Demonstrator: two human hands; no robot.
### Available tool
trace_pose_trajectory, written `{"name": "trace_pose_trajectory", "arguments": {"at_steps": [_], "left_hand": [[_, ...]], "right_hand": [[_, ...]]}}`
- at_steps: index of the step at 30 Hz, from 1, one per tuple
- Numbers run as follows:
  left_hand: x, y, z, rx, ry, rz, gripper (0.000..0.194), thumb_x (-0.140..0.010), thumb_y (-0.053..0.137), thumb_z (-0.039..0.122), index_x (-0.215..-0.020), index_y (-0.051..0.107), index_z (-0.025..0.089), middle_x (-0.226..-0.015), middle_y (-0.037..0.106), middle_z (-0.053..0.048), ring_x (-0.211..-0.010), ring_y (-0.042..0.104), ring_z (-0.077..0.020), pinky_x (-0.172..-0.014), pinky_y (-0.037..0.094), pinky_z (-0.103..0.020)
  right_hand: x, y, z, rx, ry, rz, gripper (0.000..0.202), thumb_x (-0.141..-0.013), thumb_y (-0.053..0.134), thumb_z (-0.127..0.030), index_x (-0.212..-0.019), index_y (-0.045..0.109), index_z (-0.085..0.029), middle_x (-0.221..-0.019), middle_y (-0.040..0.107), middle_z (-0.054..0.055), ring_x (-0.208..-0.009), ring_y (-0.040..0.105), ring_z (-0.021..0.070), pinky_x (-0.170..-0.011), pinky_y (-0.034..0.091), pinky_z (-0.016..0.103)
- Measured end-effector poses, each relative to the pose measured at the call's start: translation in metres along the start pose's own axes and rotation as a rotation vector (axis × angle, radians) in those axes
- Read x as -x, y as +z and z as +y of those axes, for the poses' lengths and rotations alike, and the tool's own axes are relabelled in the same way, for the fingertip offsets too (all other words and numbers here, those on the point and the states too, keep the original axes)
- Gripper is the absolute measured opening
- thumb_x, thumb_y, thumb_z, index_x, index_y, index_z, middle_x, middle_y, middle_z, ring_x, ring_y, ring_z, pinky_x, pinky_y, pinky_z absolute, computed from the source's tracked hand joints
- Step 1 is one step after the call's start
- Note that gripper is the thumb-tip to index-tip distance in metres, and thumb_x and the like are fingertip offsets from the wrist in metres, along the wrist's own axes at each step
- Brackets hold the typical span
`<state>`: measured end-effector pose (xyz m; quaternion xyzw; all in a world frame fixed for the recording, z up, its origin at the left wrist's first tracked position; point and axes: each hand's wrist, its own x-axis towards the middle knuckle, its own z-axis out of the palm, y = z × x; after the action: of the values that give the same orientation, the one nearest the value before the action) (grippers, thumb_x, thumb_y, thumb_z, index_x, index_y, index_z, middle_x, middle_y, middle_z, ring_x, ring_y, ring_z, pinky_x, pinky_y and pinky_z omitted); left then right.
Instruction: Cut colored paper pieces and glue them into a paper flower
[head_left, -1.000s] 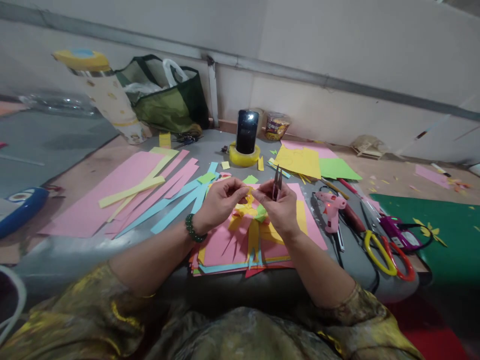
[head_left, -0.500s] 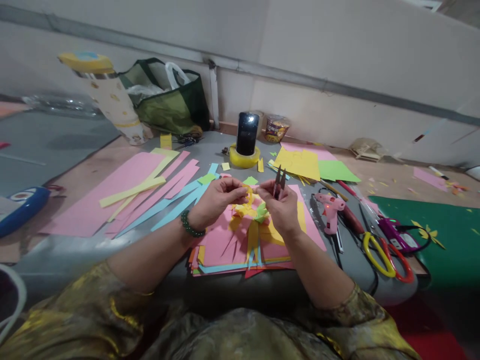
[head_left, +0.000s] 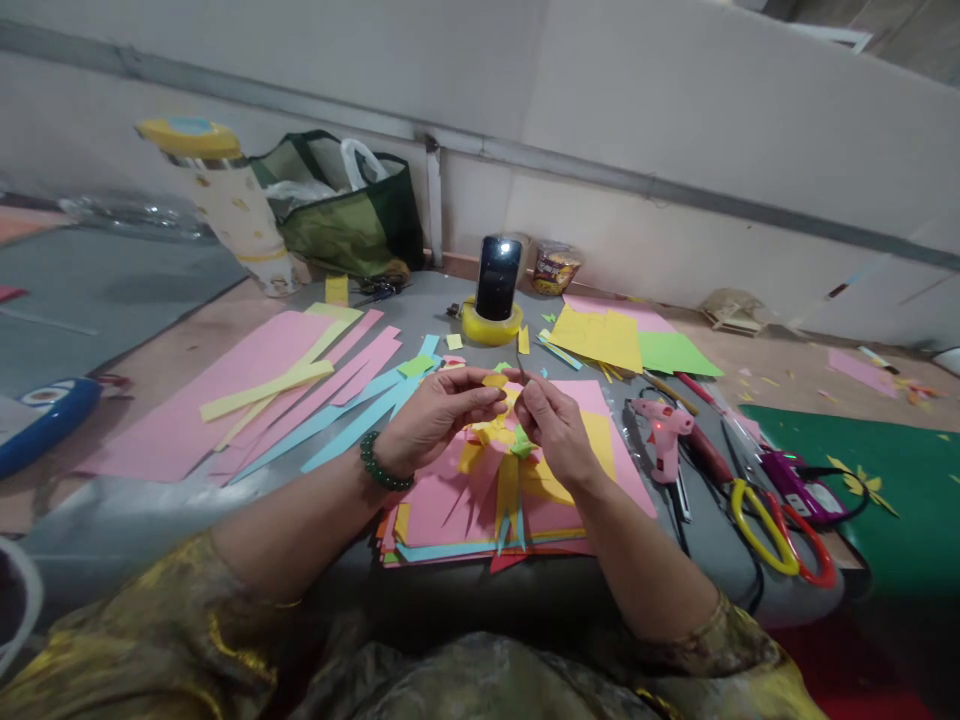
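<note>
My left hand [head_left: 456, 412], with a green bead bracelet on the wrist, pinches a small yellow paper piece [head_left: 494, 381]. Close beside it, my right hand [head_left: 555, 425] is closed round a slim dark tool with pointed tips [head_left: 519, 357]; most of the tool is hidden by the fingers. Whether its tip touches the yellow piece I cannot tell. Below both hands lies a paper flower shape [head_left: 480, 437] in yellow, green and pink, with yellow and blue strips [head_left: 507, 500] hanging toward me. It rests on a stack of coloured paper sheets [head_left: 442, 500].
Pink, pale yellow and blue strips [head_left: 360, 375] fan out at left. On the right lie a pink glue gun [head_left: 664, 432] and scissors [head_left: 765, 530] with yellow and red handles. Behind stand a phone [head_left: 498, 277] on a yellow tape roll [head_left: 491, 325], a tumbler [head_left: 229, 205] and a green bag [head_left: 352, 220].
My right hand has turned the pointed tool from upright against the palm to between the fingertips, toward the left hand. The yellow piece now shows flatter in the left fingers.
</note>
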<state>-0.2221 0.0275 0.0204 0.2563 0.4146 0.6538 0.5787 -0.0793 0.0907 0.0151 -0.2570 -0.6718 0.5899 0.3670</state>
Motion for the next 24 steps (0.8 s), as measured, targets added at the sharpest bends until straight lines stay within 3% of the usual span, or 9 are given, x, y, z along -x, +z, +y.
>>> {"name": "trace_pose_trajectory", "arguments": {"at_steps": [6, 10, 14, 20, 24], "left_hand": [[0.0008, -0.0023, -0.0019, -0.128, 0.037, -0.096, 0.026, -0.058, 0.090, 0.028, -0.072, 0.072, 0.014, -0.060, 0.064, 0.002, -0.056, 0.056, -0.0076, -0.056, 0.047, -0.020], [0.0011, -0.0014, -0.0023, -0.178, 0.030, -0.111, 0.028, -0.059, 0.089, 0.032, -0.070, 0.071, 0.014, -0.060, 0.062, 0.001, -0.056, 0.056, -0.0092, -0.054, 0.045, -0.021], [-0.0002, -0.0016, -0.0028, -0.176, 0.045, -0.127, 0.031, -0.059, 0.088, 0.036, -0.065, 0.068, 0.014, -0.056, 0.057, 0.003, -0.055, 0.052, -0.0082, -0.052, 0.042, -0.020], [-0.0030, -0.0054, -0.0047, -0.187, 0.051, -0.111, 0.029, -0.059, 0.088, 0.035, -0.069, 0.069, 0.015, -0.060, 0.059, 0.002, -0.055, 0.051, -0.0081, -0.053, 0.043, -0.021], [-0.0035, -0.0058, -0.0029, -0.189, 0.063, -0.095, 0.029, -0.060, 0.088, 0.035, -0.066, 0.067, 0.015, -0.059, 0.058, 0.003, -0.055, 0.051, -0.0079, -0.054, 0.044, -0.021]], "right_hand": [[0.0008, -0.0014, -0.0021, 0.119, -0.029, 0.135, 0.033, -0.070, 0.075, -0.050, -0.074, 0.062, -0.020, -0.052, 0.037, -0.008, -0.050, 0.034, 0.0090, -0.047, 0.032, 0.024], [0.0012, -0.0013, -0.0027, 0.213, -0.082, 0.136, 0.023, -0.075, 0.066, -0.040, -0.067, 0.059, -0.020, -0.055, 0.048, -0.004, -0.052, 0.040, 0.0102, -0.050, 0.036, 0.024], [0.0016, 0.0004, -0.0026, 0.237, -0.098, 0.125, 0.020, -0.076, 0.063, -0.036, -0.065, 0.055, -0.021, -0.054, 0.047, -0.005, -0.050, 0.039, 0.0095, -0.049, 0.035, 0.024], [0.0004, -0.0001, -0.0034, 0.214, -0.082, 0.096, 0.028, -0.076, 0.068, -0.042, -0.064, 0.055, -0.020, -0.056, 0.045, -0.005, -0.053, 0.037, 0.0095, -0.050, 0.035, 0.024], [0.0012, -0.0057, -0.0046, 0.144, -0.009, 0.012, 0.047, -0.082, 0.057, -0.065, -0.079, 0.064, -0.018, -0.054, 0.039, -0.006, -0.049, 0.032, 0.0085, -0.046, 0.029, 0.024]]}}
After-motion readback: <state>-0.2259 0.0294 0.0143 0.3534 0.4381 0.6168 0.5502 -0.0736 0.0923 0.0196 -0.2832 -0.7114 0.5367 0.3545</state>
